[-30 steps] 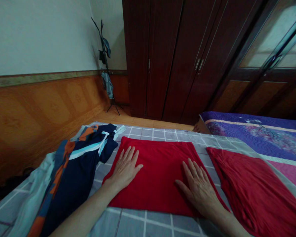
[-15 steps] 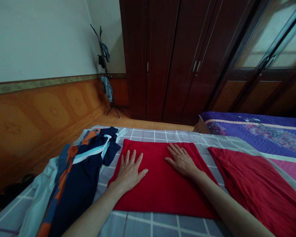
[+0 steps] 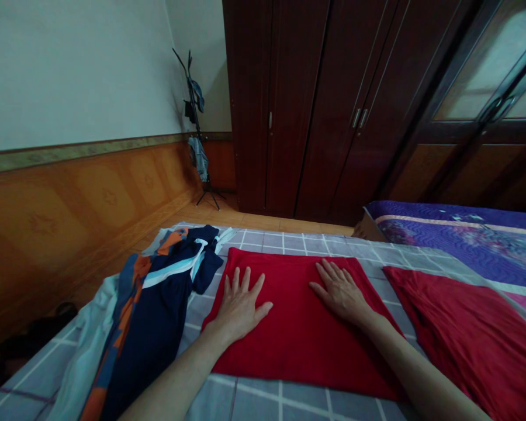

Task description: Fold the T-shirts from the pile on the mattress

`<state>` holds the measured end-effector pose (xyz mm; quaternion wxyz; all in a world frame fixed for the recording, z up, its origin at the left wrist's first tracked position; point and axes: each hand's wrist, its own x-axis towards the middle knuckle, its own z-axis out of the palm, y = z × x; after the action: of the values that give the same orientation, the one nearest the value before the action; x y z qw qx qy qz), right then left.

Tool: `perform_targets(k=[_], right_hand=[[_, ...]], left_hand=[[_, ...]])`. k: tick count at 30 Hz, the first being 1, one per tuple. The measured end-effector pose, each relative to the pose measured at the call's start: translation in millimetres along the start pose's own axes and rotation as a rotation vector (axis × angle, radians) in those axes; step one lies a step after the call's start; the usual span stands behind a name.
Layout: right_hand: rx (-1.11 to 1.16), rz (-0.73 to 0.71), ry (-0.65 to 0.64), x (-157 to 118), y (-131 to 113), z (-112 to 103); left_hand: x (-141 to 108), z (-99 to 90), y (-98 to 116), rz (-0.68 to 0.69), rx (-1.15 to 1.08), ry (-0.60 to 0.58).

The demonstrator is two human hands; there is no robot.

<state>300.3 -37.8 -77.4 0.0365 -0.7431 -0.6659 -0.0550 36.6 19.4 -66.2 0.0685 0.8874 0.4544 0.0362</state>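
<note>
A folded red garment (image 3: 289, 327) lies flat in front of me on a grey checked bedspread (image 3: 256, 400). My left hand (image 3: 241, 307) rests on its left side, fingers spread and palm down. On the upper right part of the same cloth lies my right hand (image 3: 342, 292), also flat with its fingers stretched out. Neither hand grips anything. A second red garment (image 3: 469, 327), more wrinkled, is to the right, apart from the folded one.
Several garments, among them a navy one with white stripes (image 3: 155, 327), lie along the left edge. Past the far edge stand a coat rack (image 3: 197, 123) and a dark wooden wardrobe (image 3: 289, 117). A purple floral bedcover (image 3: 456, 228) is at the right.
The view has shifted slightly, so the scene sits further right. My right hand has slid a little to the right on the red cloth; my left hand stays about where it was.
</note>
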Motion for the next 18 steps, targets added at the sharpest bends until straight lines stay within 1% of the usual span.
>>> perform_targets(k=[1, 2, 3, 4, 5, 7, 8, 9, 11, 14, 16, 18], right_hand=[[-0.027, 0.094, 0.013, 2, 2, -2], [-0.04, 0.141, 0.031, 3, 2, -5], [-0.035, 0.131, 0.048, 3, -2, -7], [-0.014, 0.072, 0.059, 2, -9, -8], [0.02, -0.017, 0.059, 0, -18, -8], [0.095, -0.179, 0.036, -6, -38, -7], [0.125, -0.224, 0.022, -9, -47, -5], [0.148, -0.246, 0.013, -12, -53, -3], [0.177, -0.252, 0.009, -15, -60, -1], [0.189, -0.248, -0.006, -15, -58, 0], [0.186, -0.249, -0.013, -14, -56, -2], [0.183, -0.245, -0.016, -14, -55, -4]], left_hand=[[0, 0.3, 0, 0.001, -0.001, 0.0], [0, 0.5, 0, 0.001, 0.0, 0.0], [0, 0.5, 0, -0.001, 0.003, 0.001], [0, 0.3, 0, -0.003, 0.006, 0.003], [0, 0.0, 0, -0.005, 0.009, 0.007], [-1, -1.2, 1, -0.008, 0.017, 0.016], [-1, -1.9, 2, -0.005, 0.024, 0.021], [-2, -2.7, 3, 0.008, 0.032, 0.023], [-1, -4.2, 4, 0.076, 0.048, 0.006], [5, -7.3, -1, 0.189, 0.041, -0.051], [15, -10.8, -11, 0.19, 0.028, -0.081], [27, -15.5, -23, 0.109, 0.036, -0.101]])
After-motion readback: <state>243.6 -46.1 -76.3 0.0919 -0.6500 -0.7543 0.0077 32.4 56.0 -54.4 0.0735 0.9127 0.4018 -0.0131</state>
